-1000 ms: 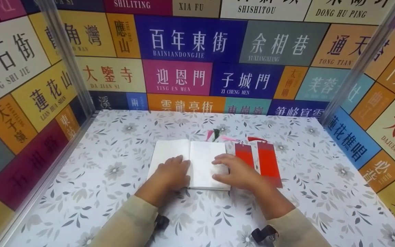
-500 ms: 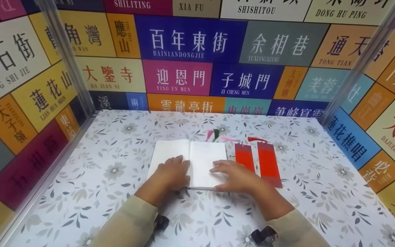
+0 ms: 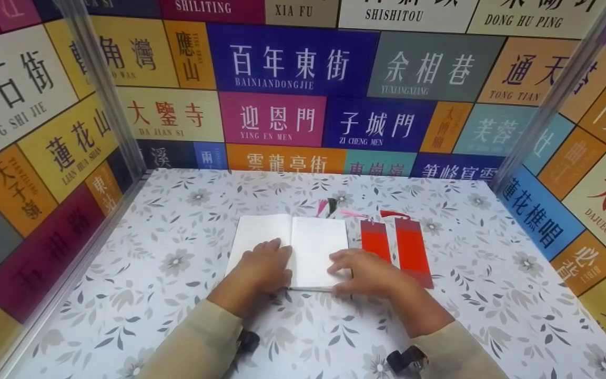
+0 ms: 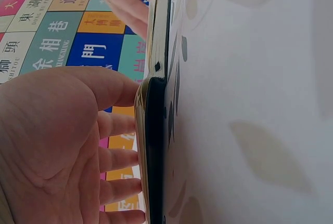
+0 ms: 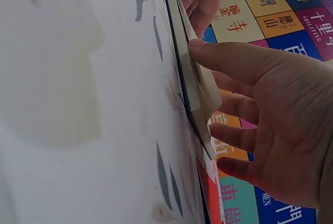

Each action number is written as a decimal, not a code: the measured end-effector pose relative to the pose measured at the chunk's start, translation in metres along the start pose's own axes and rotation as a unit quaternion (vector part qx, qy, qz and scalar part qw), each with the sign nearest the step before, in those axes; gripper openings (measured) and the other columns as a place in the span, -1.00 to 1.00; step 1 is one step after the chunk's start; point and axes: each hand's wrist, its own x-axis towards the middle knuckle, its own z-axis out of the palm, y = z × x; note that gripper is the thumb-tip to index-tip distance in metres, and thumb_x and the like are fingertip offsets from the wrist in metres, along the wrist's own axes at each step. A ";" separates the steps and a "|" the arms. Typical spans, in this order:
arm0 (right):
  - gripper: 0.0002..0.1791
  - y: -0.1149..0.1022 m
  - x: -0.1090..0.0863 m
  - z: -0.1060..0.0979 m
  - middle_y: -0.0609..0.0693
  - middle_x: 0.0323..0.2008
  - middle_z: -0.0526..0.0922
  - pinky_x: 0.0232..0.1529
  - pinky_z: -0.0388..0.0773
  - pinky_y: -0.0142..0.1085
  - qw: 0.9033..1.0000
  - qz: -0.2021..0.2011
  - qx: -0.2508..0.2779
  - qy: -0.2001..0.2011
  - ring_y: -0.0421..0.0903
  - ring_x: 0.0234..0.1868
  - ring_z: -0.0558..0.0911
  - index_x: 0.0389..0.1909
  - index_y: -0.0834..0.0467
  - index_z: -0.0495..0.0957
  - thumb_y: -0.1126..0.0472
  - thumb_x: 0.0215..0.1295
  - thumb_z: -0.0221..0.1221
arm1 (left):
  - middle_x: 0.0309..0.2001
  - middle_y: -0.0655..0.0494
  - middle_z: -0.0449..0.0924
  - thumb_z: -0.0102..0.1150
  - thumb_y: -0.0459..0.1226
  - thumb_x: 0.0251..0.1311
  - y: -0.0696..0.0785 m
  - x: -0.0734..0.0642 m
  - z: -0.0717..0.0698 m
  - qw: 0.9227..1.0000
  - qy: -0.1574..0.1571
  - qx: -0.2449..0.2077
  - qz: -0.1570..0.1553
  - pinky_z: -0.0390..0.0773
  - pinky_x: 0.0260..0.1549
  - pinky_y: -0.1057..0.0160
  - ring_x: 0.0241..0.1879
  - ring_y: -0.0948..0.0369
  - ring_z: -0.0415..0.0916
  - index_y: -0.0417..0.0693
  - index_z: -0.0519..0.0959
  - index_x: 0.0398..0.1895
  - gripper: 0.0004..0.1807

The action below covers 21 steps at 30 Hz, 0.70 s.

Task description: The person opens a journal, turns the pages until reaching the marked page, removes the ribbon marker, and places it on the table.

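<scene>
An open book [image 3: 316, 237] with blank white pages lies on the table. My left hand [image 3: 263, 266] rests on its left page, fingers extended. The left wrist view shows the thumb at the near edge, above the dark cover [image 4: 155, 146]. My right hand [image 3: 363, 273] is at the lower right corner of the right page. There, in the right wrist view, the thumb touches the near edge and a page [image 5: 209, 91] bulges up beside the loosely spread fingers. Pink and green tassels [image 3: 331, 206] stick out past the book's far edge; whatever they hang from is hidden.
Two red bookmarks [image 3: 412, 242] with tassels lie right of the book, the nearer one partly covered by my right hand. A floral-patterned white cloth [image 3: 177, 305] covers the table. Colourful sign-printed panels [image 3: 292, 60] enclose the back and sides.
My right hand first moved a little left and nearer over the right page, then drew back right to the page's corner. My left hand has stayed in place.
</scene>
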 end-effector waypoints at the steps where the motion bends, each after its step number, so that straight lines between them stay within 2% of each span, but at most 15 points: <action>1: -0.62 0.000 0.000 -0.001 -0.35 0.43 0.55 0.40 0.64 -0.02 1.000 -0.002 -0.001 0.000 -0.07 0.53 0.46 0.05 -0.40 0.77 -0.14 0.19 0.54 | 0.68 -0.12 0.21 0.12 -0.01 0.48 0.000 0.000 0.000 1.000 0.000 0.000 0.000 0.28 0.56 -0.37 0.66 -0.18 0.17 0.04 0.33 0.63 -0.30; 4: -0.82 0.000 -0.001 -0.003 -0.31 0.37 0.61 0.42 0.62 -0.01 1.000 -0.005 0.001 0.006 -0.06 0.50 0.50 -0.11 -0.40 0.80 -0.09 0.29 0.48 | 0.68 -0.12 0.21 0.11 -0.01 0.48 0.000 0.000 0.000 1.000 0.000 0.002 0.001 0.29 0.56 -0.37 0.66 -0.19 0.18 0.04 0.33 0.63 -0.30; 6: -0.88 0.000 -0.001 -0.003 -0.30 0.34 0.64 0.46 0.59 0.01 1.000 -0.002 0.003 0.010 -0.06 0.49 0.51 -0.16 -0.40 0.81 -0.08 0.33 0.45 | 0.68 -0.13 0.22 0.11 -0.01 0.47 0.000 0.001 0.001 1.000 0.002 0.003 0.003 0.31 0.54 -0.37 0.65 -0.20 0.19 0.04 0.34 0.63 -0.30; 11: -0.86 -0.002 -0.003 -0.004 -0.29 0.32 0.65 0.46 0.59 0.01 1.000 0.010 0.010 0.016 -0.07 0.47 0.52 -0.11 -0.37 0.81 -0.09 0.34 0.44 | 0.67 -0.14 0.23 0.11 -0.01 0.47 -0.001 0.001 0.001 1.000 0.002 0.008 0.005 0.32 0.52 -0.38 0.64 -0.20 0.21 0.03 0.35 0.62 -0.31; 13: -0.84 -0.004 -0.003 -0.004 -0.28 0.26 0.68 0.41 0.63 -0.01 1.000 0.016 0.012 0.022 -0.09 0.38 0.57 -0.09 -0.34 0.80 -0.09 0.34 0.44 | 0.67 -0.15 0.23 0.12 -0.01 0.47 -0.001 0.001 0.000 1.000 0.002 0.009 0.006 0.33 0.52 -0.39 0.63 -0.20 0.22 0.02 0.36 0.61 -0.31; 17: -0.85 -0.006 -0.002 -0.005 -0.27 -0.02 0.73 0.21 0.73 -0.10 0.998 0.031 0.012 0.044 -0.15 0.07 0.65 -0.13 -0.33 0.77 -0.12 0.31 0.47 | 0.66 -0.14 0.26 0.09 0.04 0.50 -0.001 0.000 -0.001 1.000 0.005 0.005 0.006 0.33 0.52 -0.38 0.63 -0.20 0.24 0.02 0.37 0.60 -0.32; 19: -0.86 -0.008 -0.002 -0.006 -0.27 -0.12 0.72 0.14 0.75 -0.14 0.998 0.032 0.010 0.057 -0.17 -0.04 0.65 -0.16 -0.32 0.76 -0.12 0.30 0.47 | 0.66 -0.12 0.26 0.03 0.12 0.53 0.000 -0.001 -0.001 1.000 0.004 -0.001 0.006 0.32 0.54 -0.37 0.63 -0.19 0.24 0.04 0.37 0.61 -0.30; 21: -0.86 -0.010 -0.002 -0.007 -0.30 -0.14 0.73 0.15 0.75 -0.15 0.997 0.027 0.005 0.074 -0.20 -0.06 0.65 -0.16 -0.34 0.75 -0.11 0.30 0.47 | 0.67 -0.09 0.24 -0.06 0.25 0.55 0.000 -0.001 -0.002 1.000 -0.002 -0.008 0.003 0.28 0.57 -0.34 0.65 -0.17 0.21 0.08 0.34 0.63 -0.24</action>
